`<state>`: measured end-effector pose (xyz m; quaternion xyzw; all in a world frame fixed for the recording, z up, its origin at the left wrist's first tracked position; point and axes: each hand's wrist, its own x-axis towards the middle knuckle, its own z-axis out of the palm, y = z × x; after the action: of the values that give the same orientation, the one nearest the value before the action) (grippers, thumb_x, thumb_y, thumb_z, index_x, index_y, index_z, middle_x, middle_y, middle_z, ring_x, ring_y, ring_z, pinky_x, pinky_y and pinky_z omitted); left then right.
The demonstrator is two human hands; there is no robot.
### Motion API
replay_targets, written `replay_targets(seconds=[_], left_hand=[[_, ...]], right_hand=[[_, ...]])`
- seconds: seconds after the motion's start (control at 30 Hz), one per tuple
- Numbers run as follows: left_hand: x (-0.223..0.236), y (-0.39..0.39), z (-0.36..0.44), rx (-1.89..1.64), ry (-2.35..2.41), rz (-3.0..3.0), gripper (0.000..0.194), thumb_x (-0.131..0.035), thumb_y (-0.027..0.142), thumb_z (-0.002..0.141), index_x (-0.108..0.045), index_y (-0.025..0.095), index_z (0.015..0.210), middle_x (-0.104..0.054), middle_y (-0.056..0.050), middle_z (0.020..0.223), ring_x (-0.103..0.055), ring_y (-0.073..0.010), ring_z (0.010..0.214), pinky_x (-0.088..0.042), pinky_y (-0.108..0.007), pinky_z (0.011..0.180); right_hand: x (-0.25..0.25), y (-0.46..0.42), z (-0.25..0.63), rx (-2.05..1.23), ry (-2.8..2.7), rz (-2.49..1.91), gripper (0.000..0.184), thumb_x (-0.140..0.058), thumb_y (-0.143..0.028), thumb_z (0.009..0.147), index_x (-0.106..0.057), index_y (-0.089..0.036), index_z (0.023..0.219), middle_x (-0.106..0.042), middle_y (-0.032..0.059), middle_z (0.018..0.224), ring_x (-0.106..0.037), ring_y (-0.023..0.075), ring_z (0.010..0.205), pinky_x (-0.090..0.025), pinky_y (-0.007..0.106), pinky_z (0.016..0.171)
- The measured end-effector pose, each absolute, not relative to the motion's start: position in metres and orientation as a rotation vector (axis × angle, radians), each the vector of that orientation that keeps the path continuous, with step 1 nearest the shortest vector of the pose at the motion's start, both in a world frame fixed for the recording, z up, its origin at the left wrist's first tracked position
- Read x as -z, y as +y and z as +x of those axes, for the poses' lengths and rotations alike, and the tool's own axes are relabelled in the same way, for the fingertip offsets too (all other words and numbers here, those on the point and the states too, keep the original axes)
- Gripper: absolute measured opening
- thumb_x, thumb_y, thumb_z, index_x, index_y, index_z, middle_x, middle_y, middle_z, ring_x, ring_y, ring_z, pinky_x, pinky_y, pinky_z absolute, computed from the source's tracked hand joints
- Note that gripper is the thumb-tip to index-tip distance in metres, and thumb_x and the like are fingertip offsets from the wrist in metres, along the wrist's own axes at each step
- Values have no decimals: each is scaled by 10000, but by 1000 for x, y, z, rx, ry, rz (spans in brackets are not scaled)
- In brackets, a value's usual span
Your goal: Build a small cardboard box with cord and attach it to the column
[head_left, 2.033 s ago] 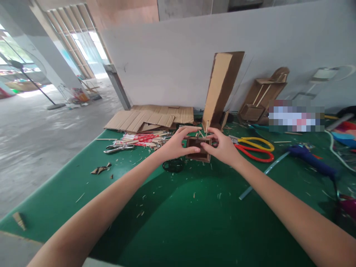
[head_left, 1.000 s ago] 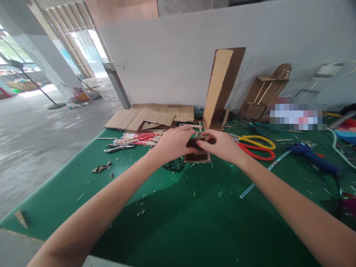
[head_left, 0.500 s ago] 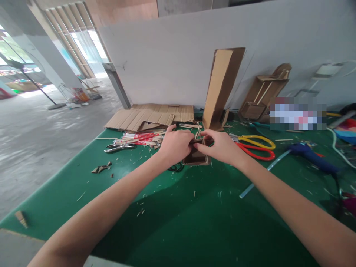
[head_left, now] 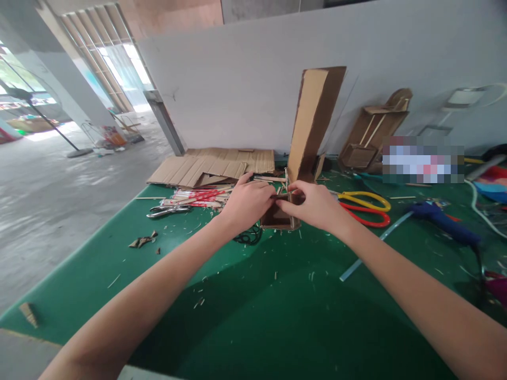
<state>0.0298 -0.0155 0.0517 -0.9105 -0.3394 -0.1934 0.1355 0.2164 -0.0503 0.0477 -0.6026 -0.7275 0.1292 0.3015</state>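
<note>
Left hand and right hand meet at a small cardboard box, which sits over the green tabletop, in front of the tall cardboard trough. Right thumb and fingers pinch the box's upper right edge; left fingers curl at its upper left, but their tips are hidden, so whether they grip cannot be told. Dull brown, with dark inner walls and a paler cut rim, the box looks squarish. Its open side faces the wearer and its lower edge runs left to right; the covering fingers leave its long axis unclear. Beside the right fingertips a thin rod stands nearly upright, its small, shiny head upward. Ridged cardboard sheets lie flat behind the left hand, near slender wooden sticks. Smooth-handled scissors, one loop yellow and one red, lie right of the right hand.
</note>
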Motion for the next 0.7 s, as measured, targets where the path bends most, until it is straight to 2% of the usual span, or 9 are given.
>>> replay_targets(seconds=[0.1, 0.2, 0.3, 0.37, 0.43, 0.5, 0.6, 0.7], left_hand=[[-50, -15, 30, 614, -959, -2605, 253, -431, 173, 916, -681, 190, 873, -722, -4, 846, -672, -156, 840, -237, -469, 1142], [-49, -14, 29, 596, -983, -2611, 234, -458, 195, 914, -688, 202, 872, -731, 1, 862, -677, -156, 850, -211, -456, 1158], [-50, -13, 27, 556, -991, -2644, 205, -545, 286, 890, -660, 206, 1040, -719, -30, 1059, -659, -188, 995, -235, -453, 1146], [-52, -13, 25, 549, -986, -2650, 469, -622, 393, 841, -545, 182, 1252, -609, -97, 1296, -589, -243, 1155, -266, -474, 1122], [-53, -13, 24, 560, -992, -2644, 661, -653, 445, 809, -434, 149, 1359, -505, -144, 1404, -530, -278, 1230, -298, -481, 1096], [-54, -13, 23, 583, -991, -2657, 549, -619, 408, 846, -480, 164, 1318, -566, -116, 1343, -559, -251, 1190, -323, -451, 1079], [-55, -11, 23, 633, -955, -2679, 220, -538, 331, 914, -639, 221, 1076, -708, -26, 1086, -634, -184, 1034, -353, -400, 1046], [-54, -9, 22, 652, -895, -2666, 195, -495, 287, 939, -676, 216, 927, -729, -6, 940, -652, -163, 920, -384, -380, 1001]], right_hand=[[-48, -52, 215, -321, -1936, -1579, 442, -610, -586, 726, -643, -204, 947, -669, 38, 725, -598, 174, 645, -410, 307, 565], [-46, -51, 217, -313, -1936, -1570, 446, -610, -589, 725, -641, -204, 949, -672, 39, 735, -605, 175, 655, -425, 317, 592], [-44, -48, 219, -322, -1931, -1573, 458, -614, -582, 722, -645, -198, 971, -680, 50, 776, -620, 188, 695, -445, 332, 623], [-43, -47, 221, -319, -1923, -1571, 466, -614, -577, 722, -647, -194, 986, -689, 62, 812, -632, 205, 738, -454, 340, 633], [-42, -46, 222, -311, -1917, -1565, 470, -612, -578, 724, -649, -194, 994, -693, 69, 831, -641, 222, 773, -461, 348, 643], [-43, -46, 223, -301, -1917, -1561, 467, -613, -581, 723, -650, -200, 992, -694, 67, 827, -644, 230, 786, -465, 356, 657], [-44, -46, 224, -293, -1904, -1558, 441, -616, -569, 724, -645, -202, 967, -687, 58, 790, -639, 219, 754, -465, 355, 663], [-45, -48, 223, -293, -1896, -1554, 426, -620, -564, 721, -641, -207, 953, -681, 47, 754, -631, 203, 708, -457, 347, 645]])
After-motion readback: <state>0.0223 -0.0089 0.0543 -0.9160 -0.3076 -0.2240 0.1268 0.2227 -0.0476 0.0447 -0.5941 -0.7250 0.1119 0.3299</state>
